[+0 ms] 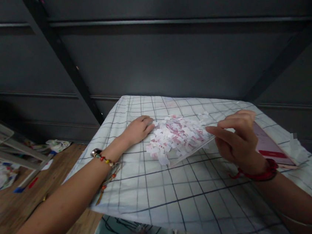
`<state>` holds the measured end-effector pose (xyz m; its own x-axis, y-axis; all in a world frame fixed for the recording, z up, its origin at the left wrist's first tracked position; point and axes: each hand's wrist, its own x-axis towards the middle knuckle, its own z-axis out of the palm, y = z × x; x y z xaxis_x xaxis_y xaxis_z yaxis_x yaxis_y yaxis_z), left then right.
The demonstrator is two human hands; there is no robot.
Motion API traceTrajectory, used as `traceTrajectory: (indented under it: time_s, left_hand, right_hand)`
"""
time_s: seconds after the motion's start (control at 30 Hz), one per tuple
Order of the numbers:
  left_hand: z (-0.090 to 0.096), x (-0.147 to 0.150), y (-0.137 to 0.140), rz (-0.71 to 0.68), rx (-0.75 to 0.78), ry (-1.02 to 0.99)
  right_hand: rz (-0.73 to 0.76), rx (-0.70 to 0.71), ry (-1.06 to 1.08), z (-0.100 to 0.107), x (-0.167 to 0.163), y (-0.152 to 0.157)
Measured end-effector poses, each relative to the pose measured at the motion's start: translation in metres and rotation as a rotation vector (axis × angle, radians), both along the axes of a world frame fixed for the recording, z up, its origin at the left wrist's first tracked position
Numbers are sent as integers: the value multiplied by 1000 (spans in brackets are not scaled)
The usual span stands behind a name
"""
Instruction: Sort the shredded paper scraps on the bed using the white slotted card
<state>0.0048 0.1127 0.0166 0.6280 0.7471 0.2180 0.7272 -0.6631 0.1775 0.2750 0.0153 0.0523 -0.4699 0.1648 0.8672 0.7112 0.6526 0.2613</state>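
A loose heap of small torn paper scraps (pixel 178 135), white with pink bits, lies on a clear flat plastic piece (pixel 186 157) with a straight near edge. Whether that piece is a tray or a sheet I cannot tell. My left hand (pixel 140 129) rests on the white checked cloth (pixel 152 191), fingers stretched out, fingertips at the heap's left side. On the right, my right hand (pixel 236 134) is raised beside the plastic piece's right end. Its thumb and forefinger are pinched together; what is between them, if anything, is too small to see.
A tablet or phone (pixel 272 145) with a pinkish screen lies right of my right hand. Behind the table stands a dark panelled wall (pixel 152 57). At left are a pale metal frame (pixel 16 146) and litter (pixel 4 177) on the wooden floor (pixel 67 171).
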Motion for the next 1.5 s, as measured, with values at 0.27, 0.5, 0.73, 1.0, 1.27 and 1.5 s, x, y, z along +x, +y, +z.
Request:
traceTrajectory:
  time_s: [0.27, 0.5, 0.73, 1.0, 1.27, 1.5]
  left_hand:
    - [8, -8, -9, 97, -43, 131]
    - [7, -8, -11, 134, -68, 184]
    - [9, -5, -13, 174, -55, 225]
    - [9, -5, -19, 283, -73, 230]
    - [5, -3, -20, 346, -39, 247]
    - [5, 0, -23, 428, -20, 281]
  right_hand:
    - [10, -11, -23, 5, 6, 1]
    - [26, -44, -63, 6, 7, 0]
    - [11, -25, -34, 8, 8, 0]
    - [2, 3, -39, 9, 1, -2]
    - [50, -101, -36, 7, -2, -3]
    - [-80, -48, 1, 8, 3, -1]
